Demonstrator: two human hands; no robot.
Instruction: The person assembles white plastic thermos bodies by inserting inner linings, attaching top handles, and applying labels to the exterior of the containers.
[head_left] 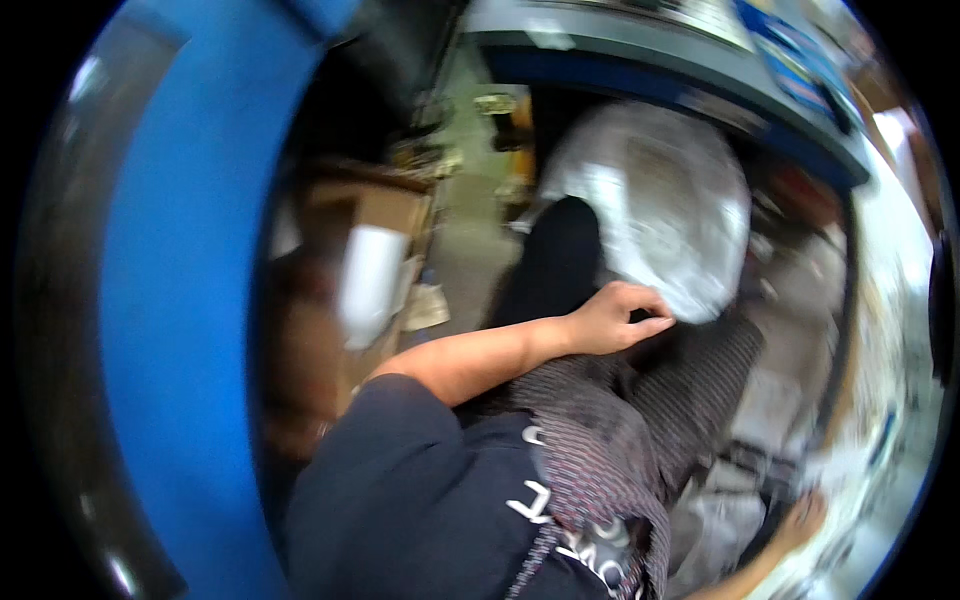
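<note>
The picture is heavily blurred by motion. My left hand (612,318) reaches forward from my dark-sleeved shoulder, its fingers curled at the lower left edge of a big silvery plastic-wrapped bundle (660,200). A dark rounded shape (560,255) lies just left of the bundle. Striped grey fabric (600,440) spreads below my arm. My right hand (803,520) is at the lower right, resting against pale, whitish clutter (850,470); its fingers are too blurred to read.
A wide blue curved post or panel (170,300) fills the left side. Brown cardboard boxes (370,215) with a white sheet (370,280) stand beside it. A blue-edged counter (680,60) runs across the top right. A strip of pale floor (470,230) shows between them.
</note>
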